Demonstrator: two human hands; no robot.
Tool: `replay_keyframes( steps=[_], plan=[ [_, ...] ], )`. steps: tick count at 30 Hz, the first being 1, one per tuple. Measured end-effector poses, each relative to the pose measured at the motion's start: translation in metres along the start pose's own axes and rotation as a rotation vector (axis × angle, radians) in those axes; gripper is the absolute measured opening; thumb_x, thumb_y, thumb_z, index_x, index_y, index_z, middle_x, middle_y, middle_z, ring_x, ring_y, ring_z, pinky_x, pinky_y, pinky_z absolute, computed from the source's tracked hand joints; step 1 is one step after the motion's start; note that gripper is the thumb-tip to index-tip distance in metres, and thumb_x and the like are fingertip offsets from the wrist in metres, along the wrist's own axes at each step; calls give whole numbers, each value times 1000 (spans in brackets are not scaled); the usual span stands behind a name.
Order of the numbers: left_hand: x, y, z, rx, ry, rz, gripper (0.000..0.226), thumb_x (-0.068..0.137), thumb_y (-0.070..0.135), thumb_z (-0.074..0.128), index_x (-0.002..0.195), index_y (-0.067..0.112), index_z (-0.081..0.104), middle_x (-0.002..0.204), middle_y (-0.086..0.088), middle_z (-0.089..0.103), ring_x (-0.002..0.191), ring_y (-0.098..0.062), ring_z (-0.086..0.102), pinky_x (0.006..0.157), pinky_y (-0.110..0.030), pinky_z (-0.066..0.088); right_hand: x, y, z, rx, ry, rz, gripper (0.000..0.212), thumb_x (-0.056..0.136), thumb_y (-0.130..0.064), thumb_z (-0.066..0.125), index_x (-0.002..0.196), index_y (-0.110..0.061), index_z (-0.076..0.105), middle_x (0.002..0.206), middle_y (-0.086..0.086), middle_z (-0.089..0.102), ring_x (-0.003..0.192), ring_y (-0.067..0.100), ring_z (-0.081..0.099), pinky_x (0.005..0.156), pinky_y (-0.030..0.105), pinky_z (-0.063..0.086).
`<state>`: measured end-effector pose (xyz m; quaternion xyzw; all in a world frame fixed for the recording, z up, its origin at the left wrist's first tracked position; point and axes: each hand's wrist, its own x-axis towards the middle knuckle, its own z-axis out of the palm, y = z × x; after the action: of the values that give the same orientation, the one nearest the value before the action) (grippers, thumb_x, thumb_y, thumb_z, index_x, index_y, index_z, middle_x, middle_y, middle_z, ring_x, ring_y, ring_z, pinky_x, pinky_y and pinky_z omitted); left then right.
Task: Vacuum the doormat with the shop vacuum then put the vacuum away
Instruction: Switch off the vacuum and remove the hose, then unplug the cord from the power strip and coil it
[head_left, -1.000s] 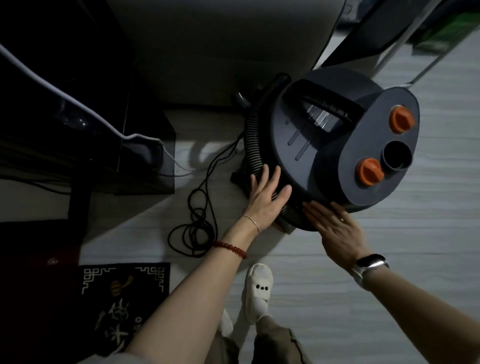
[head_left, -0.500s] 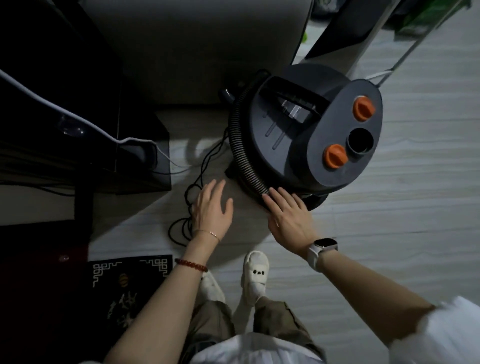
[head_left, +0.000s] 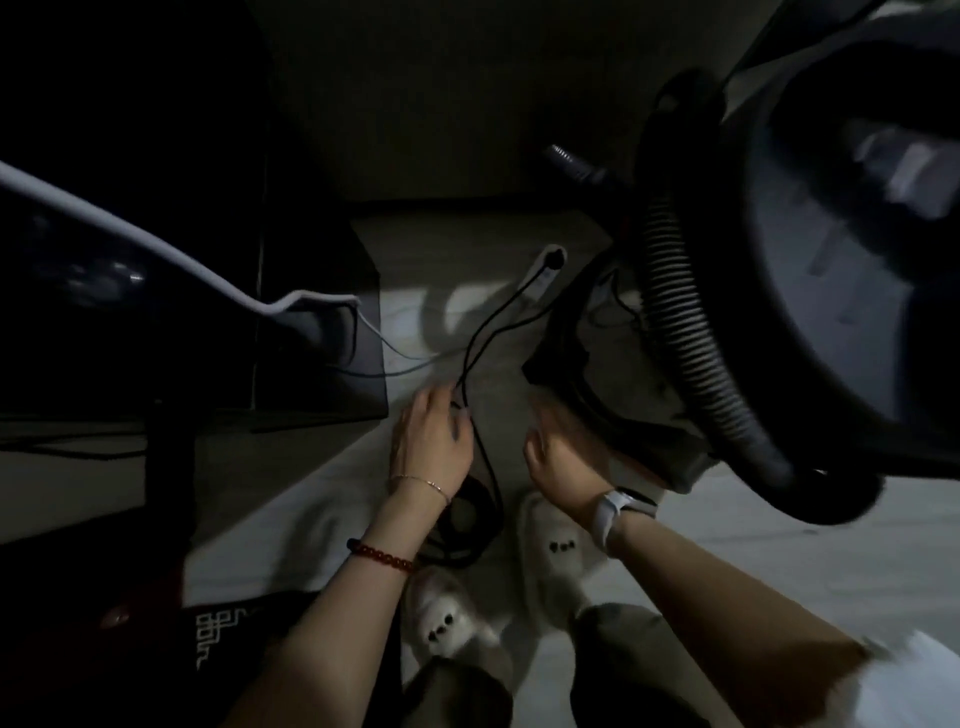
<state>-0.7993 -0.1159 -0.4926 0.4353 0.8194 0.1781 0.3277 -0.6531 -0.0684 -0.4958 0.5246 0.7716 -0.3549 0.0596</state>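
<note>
Head view, dim and motion-blurred. The shop vacuum (head_left: 831, 249) fills the upper right, its ribbed hose (head_left: 691, 332) wrapped along its near edge. The left hand (head_left: 431, 441) reaches down to the black power cord (head_left: 483, 332), fingers curled at the strands where they meet the hand (whether they actually pinch the cord cannot be told). The cord runs up to a white power strip (head_left: 543, 273) and down into a coil (head_left: 467, 519) on the pale floor (head_left: 779, 545). The right hand (head_left: 558, 457) lies near the vacuum's dark base; its finger state cannot be told through blur. The doormat (head_left: 223, 639) lies at lower left, well apart from the vacuum. White slippers (head_left: 556, 551) stand below the hands.
</note>
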Motion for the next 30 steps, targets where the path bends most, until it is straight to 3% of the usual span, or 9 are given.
replay_keyframes(
  steps=[5,10,15,18,21,23,24,27,30],
  plan=[
    [88,-48,68,-69,-2,-16,38,92,8,43,130,5,46,130,-17,47,122,-30,43,101,-32,34,103,34,75,3,217,-245,49,82,-18,31,121,3,51,116,24,59,106,32,57,86,37,51],
    [155,-105,108,-77,103,-9,39,91,5,44,130,4,45,130,-19,47,119,-34,45,99,-42,40,217,51,121,-381,315,-311,43,76,-2,39,115,7,55,117,31,58,104,45,60,85,51,49],
    [180,-135,124,10,109,66,40,90,6,45,131,6,45,132,-16,46,121,-33,42,101,-41,37,281,87,118,-658,65,-60,47,96,-10,28,142,-5,22,152,24,12,124,44,37,94,47,40],
    [182,-144,127,-30,129,97,39,90,6,46,129,6,47,130,-15,48,119,-31,46,99,-39,40,284,100,117,-677,24,-95,33,95,-8,31,123,0,47,147,24,26,121,38,40,92,43,40],
    [174,-150,125,-82,165,81,35,91,8,45,126,6,50,127,-15,50,115,-29,50,94,-37,42,267,94,127,-683,129,-378,18,81,-2,47,91,2,62,106,28,58,92,38,57,70,37,46],
    [159,-155,122,-116,173,71,33,92,12,44,123,4,53,124,-16,53,111,-30,54,92,-38,44,241,87,135,-664,141,-550,16,69,-9,48,62,-5,62,66,15,60,60,31,60,49,26,43],
    [150,-156,119,-134,174,65,32,91,13,44,120,3,55,122,-18,55,107,-31,56,90,-37,45,225,85,144,-632,131,-633,19,68,-13,45,58,-8,60,60,11,57,55,28,59,48,24,42],
    [128,-164,114,-198,146,12,27,90,10,47,109,-3,61,110,-23,62,96,-35,61,85,-36,48,168,73,176,-472,48,-824,24,77,-13,44,73,-9,67,70,10,64,62,27,62,62,32,38],
    [111,-171,109,-347,108,-106,31,87,17,49,104,-4,63,102,-25,66,93,-34,64,86,-41,50,116,73,189,-263,-2,-866,38,79,-12,37,103,-6,67,100,16,69,84,28,67,79,31,44]
  ],
)
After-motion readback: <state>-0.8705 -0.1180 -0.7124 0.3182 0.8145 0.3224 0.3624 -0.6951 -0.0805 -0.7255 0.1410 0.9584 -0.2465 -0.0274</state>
